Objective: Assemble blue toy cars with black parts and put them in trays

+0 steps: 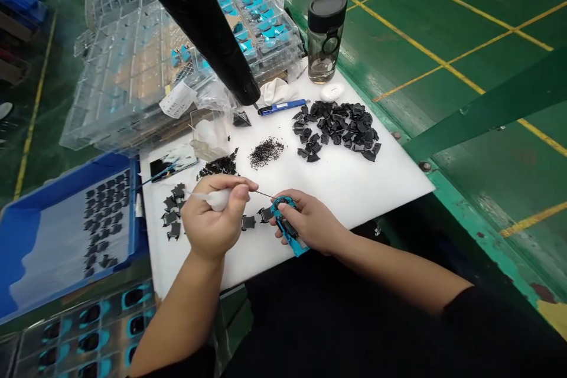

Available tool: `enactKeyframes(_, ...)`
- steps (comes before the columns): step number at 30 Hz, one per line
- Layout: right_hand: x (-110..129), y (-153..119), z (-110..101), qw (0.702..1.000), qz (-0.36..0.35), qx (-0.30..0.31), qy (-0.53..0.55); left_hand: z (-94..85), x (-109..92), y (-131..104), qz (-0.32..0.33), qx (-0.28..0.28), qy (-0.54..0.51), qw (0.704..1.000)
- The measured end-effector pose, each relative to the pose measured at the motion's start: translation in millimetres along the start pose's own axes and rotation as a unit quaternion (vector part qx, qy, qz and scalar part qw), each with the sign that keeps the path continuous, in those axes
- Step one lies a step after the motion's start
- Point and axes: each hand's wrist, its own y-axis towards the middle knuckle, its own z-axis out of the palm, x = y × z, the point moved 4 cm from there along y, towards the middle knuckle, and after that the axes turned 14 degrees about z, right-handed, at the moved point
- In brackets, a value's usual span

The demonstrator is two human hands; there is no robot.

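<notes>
My left hand (212, 218) is closed around a thin pointed tool (266, 194); a rounded white object (218, 199) also shows in the fist, its kind unclear. The tool's tip reaches the upper edge of a blue-and-black plastic casing (290, 227). My right hand (314, 221) grips this casing from the right, thumb on its top face, fingers partly hidden beneath. Small dark flat parts (248, 222) lie on the white board between the hands. More such parts (173, 212) lie left of my left hand.
On the white board (354, 189) are a black parts heap (341, 124), tiny black pieces (266, 152), a blue cutter (283, 107) and a tumbler (325, 41). Clear trays (119, 71) stand behind; a blue bin (66, 201) is at left. A black tube (212, 29) hangs overhead.
</notes>
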Motion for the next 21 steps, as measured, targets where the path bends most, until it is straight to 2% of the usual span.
enactKeyframes(9,0.5,-1.0,0.8,1.0,0.005,0.0,-0.003,4.3,5.3,-5.4,-0.014,0.023,0.008,1.0)
enactKeyframes(13,-0.2,-0.4,-0.2,1.0,-0.003,0.005,-0.009,4.2,5.0,-4.9,-0.02,0.006,-0.02,1.0)
enactKeyframes(17,-0.9,-0.1,-0.8,1.0,-0.004,0.004,-0.014,4.5,5.3,-3.7,-0.025,0.019,-0.017,0.999)
enactKeyframes(21,-1.1,-0.3,-0.4,1.0,-0.001,0.001,-0.004,0.6,5.4,-2.4,-0.025,-0.005,-0.018,1.0)
